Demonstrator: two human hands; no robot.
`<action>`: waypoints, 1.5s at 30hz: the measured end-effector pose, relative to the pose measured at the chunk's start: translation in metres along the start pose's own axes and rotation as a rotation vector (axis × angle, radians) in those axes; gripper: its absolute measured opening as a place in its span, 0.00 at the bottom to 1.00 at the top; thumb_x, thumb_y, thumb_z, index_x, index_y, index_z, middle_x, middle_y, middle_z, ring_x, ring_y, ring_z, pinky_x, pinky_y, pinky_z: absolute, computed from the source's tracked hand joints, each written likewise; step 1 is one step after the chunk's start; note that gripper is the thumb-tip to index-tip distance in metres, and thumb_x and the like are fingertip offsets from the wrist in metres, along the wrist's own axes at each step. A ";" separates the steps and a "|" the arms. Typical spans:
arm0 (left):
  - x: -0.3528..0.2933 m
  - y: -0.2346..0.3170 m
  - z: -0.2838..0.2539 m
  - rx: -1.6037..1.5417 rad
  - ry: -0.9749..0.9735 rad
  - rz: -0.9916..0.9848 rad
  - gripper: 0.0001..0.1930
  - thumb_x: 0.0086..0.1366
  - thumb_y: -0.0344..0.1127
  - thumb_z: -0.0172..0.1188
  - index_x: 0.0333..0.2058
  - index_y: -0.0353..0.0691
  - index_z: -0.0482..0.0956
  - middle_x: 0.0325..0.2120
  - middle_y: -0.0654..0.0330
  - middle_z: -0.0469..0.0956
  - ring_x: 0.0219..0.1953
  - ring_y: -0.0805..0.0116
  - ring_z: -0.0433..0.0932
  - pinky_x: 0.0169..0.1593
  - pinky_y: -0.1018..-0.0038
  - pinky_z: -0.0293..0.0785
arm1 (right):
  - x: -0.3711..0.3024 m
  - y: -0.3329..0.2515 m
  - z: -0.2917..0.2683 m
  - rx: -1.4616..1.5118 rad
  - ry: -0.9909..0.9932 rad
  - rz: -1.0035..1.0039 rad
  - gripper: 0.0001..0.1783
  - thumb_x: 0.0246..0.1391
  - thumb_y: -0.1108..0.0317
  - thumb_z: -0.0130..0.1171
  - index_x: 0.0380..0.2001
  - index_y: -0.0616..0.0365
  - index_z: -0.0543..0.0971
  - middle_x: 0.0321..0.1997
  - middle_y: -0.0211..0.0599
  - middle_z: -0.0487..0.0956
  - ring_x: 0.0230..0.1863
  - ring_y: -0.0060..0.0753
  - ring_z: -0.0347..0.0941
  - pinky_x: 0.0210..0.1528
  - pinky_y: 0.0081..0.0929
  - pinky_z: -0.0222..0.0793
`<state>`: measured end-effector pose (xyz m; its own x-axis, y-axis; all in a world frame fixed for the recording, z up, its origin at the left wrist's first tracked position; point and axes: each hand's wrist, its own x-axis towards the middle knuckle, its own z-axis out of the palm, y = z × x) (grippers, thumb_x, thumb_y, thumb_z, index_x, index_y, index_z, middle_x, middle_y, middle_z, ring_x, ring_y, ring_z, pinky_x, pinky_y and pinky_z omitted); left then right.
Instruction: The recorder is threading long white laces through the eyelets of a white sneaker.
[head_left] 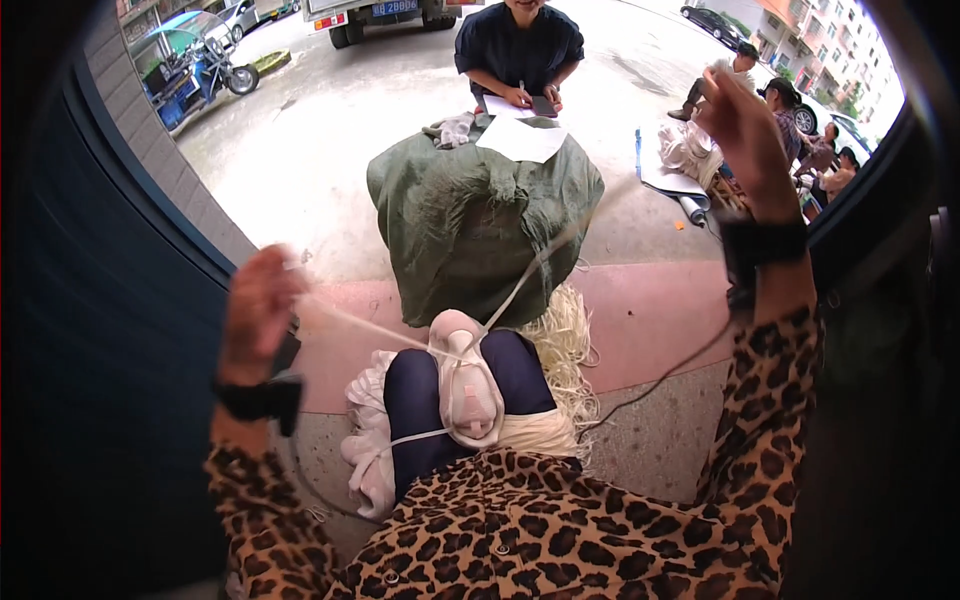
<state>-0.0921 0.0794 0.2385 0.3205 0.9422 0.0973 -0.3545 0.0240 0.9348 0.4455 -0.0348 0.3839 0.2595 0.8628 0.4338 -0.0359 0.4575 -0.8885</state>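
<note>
A pale pink shoe upper (pixel 474 398) lies on my lap between my dark-trousered thighs, its toe pointing away from me. From its eyelets a flat off-white shoelace (pixel 523 285) spreads out in two lengths. My left hand (pixel 262 305), raised at the left and blurred, is closed on one length. High at the right, my right hand (pixel 745 130) is closed, and the other length runs up toward it, fading into blur. Both lengths look stretched fairly straight. Another strip of lace (pixel 420 437) crosses my left thigh beside the upper.
More pale uppers (pixel 370 440) lie by my left leg, with a heap of cream laces (pixel 565 345) by my right. Ahead stands a green-covered bundle (pixel 480 220) with papers (pixel 525 140); a person (pixel 520 55) writes behind it. A cable (pixel 660 380) hangs from my right wrist.
</note>
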 end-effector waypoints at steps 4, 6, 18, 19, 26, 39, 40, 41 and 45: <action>-0.042 0.035 -0.175 -0.409 0.112 -0.015 0.03 0.68 0.33 0.46 0.34 0.48 0.69 0.14 0.73 0.54 0.16 0.81 0.56 0.27 0.79 0.57 | -0.102 0.025 -0.166 0.100 0.505 0.088 0.06 0.59 0.68 0.51 0.27 0.52 0.71 0.20 0.21 0.65 0.23 0.14 0.61 0.29 0.18 0.63; -0.076 0.052 -0.237 -0.371 0.512 0.042 0.06 0.69 0.38 0.45 0.33 0.48 0.69 0.13 0.73 0.52 0.15 0.82 0.54 0.26 0.79 0.55 | -0.156 0.041 -0.226 0.067 0.925 0.205 0.07 0.57 0.65 0.54 0.25 0.51 0.72 0.18 0.21 0.67 0.19 0.16 0.63 0.30 0.19 0.67; -0.053 -0.104 -0.053 0.260 0.085 -0.425 0.14 0.60 0.30 0.50 0.45 0.38 0.75 0.18 0.75 0.60 0.16 0.86 0.55 0.18 0.87 0.50 | -0.219 0.233 0.024 -0.460 -0.290 0.749 0.11 0.59 0.66 0.49 0.40 0.59 0.76 0.27 0.32 0.77 0.32 0.22 0.73 0.39 0.22 0.70; -0.052 -0.128 -0.019 0.351 0.052 -0.680 0.13 0.60 0.31 0.51 0.45 0.40 0.74 0.17 0.75 0.60 0.15 0.87 0.55 0.16 0.86 0.51 | -0.229 0.238 0.054 -0.309 -0.414 0.720 0.11 0.58 0.65 0.51 0.37 0.59 0.78 0.29 0.33 0.78 0.33 0.25 0.74 0.40 0.23 0.71; -0.049 -0.222 0.045 1.092 -0.265 0.237 0.08 0.55 0.32 0.56 0.24 0.33 0.77 0.25 0.53 0.77 0.29 0.60 0.77 0.38 0.71 0.71 | -0.247 0.305 0.131 -0.802 -0.576 0.168 0.06 0.49 0.71 0.51 0.25 0.64 0.73 0.38 0.48 0.74 0.43 0.49 0.69 0.44 0.39 0.65; -0.080 -0.225 0.049 1.199 -0.178 -0.092 0.09 0.58 0.34 0.56 0.32 0.34 0.80 0.28 0.52 0.79 0.35 0.56 0.73 0.41 0.67 0.68 | -0.244 0.325 0.135 -0.945 -0.471 0.286 0.10 0.53 0.65 0.49 0.31 0.58 0.78 0.51 0.39 0.72 0.57 0.41 0.61 0.57 0.43 0.54; -0.079 -0.226 0.049 1.222 -0.183 -0.086 0.09 0.57 0.34 0.55 0.31 0.35 0.79 0.28 0.52 0.78 0.35 0.55 0.72 0.41 0.66 0.68 | -0.243 0.325 0.135 -0.946 -0.485 0.290 0.10 0.52 0.65 0.49 0.31 0.58 0.78 0.50 0.38 0.72 0.57 0.41 0.61 0.56 0.43 0.54; -0.078 -0.227 0.050 1.236 -0.191 -0.058 0.09 0.57 0.34 0.55 0.30 0.35 0.79 0.28 0.52 0.78 0.34 0.53 0.72 0.41 0.64 0.69 | -0.241 0.325 0.136 -0.944 -0.483 0.275 0.10 0.52 0.66 0.50 0.30 0.58 0.78 0.49 0.38 0.72 0.56 0.41 0.62 0.56 0.43 0.54; -0.076 -0.229 0.056 1.364 -0.243 0.074 0.07 0.57 0.32 0.54 0.27 0.36 0.77 0.26 0.53 0.76 0.33 0.53 0.71 0.39 0.64 0.67 | -0.239 0.322 0.141 -0.958 -0.528 0.155 0.07 0.47 0.68 0.52 0.28 0.56 0.79 0.43 0.33 0.74 0.51 0.38 0.64 0.50 0.40 0.57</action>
<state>0.0137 -0.0159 0.0358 0.5319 0.8424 0.0861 0.7067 -0.4976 0.5030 0.2360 -0.0634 0.0154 -0.1365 0.9840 0.1144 0.7892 0.1778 -0.5879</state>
